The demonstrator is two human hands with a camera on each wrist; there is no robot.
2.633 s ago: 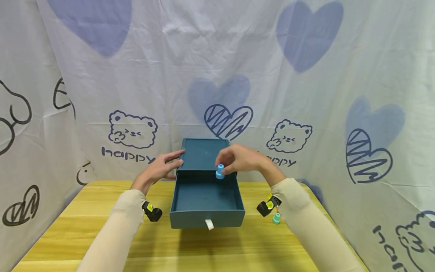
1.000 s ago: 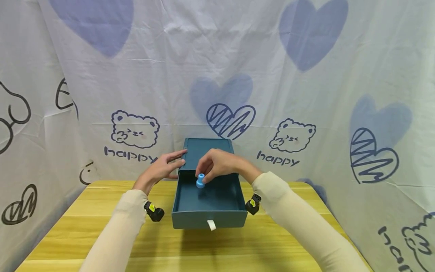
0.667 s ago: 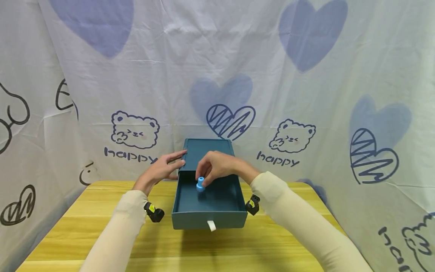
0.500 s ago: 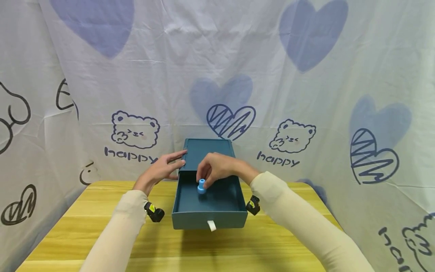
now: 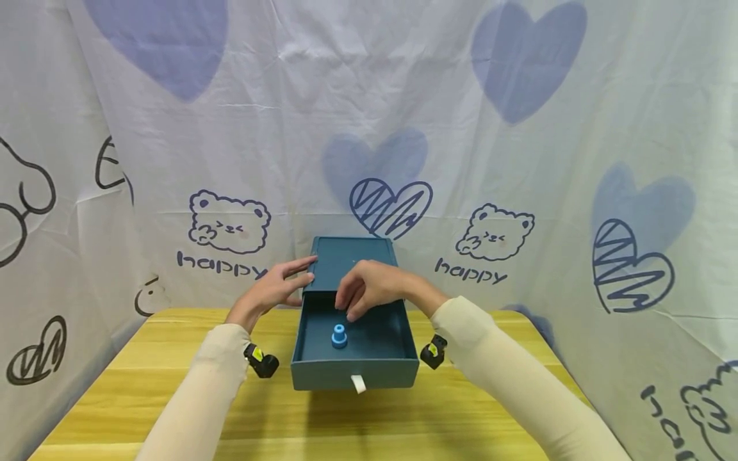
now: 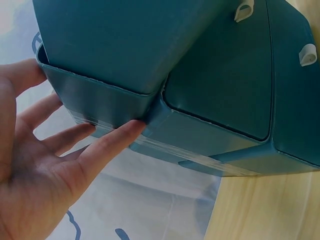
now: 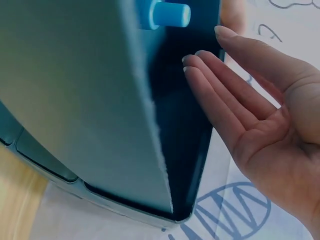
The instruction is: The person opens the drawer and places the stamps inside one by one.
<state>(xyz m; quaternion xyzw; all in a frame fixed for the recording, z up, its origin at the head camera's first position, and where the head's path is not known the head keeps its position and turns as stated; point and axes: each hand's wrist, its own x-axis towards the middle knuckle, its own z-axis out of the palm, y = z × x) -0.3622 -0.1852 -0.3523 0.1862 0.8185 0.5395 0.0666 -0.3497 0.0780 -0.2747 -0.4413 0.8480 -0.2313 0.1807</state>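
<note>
A dark teal drawer cabinet has its top drawer pulled out, with a white pull tab on the front. Inside the drawer, a small blue peg-like piece with a wide round base and narrower hollow top stands upright. My right hand hovers over the drawer just behind the piece, its fingers loosely bent and apart from it. In the right wrist view, the blue piece lies beyond the fingertips. My left hand touches the cabinet's left side with spread fingers.
Lower drawers with white loop tabs show in the left wrist view. The cabinet stands on a wooden table close to a printed white curtain. A black wrist camera hangs beside the drawer's right wall.
My right hand carried the blue piece leftward over the drawer, lowered it, and let go of it there. The hand has since drawn slightly away. My left hand stays on the cabinet.
</note>
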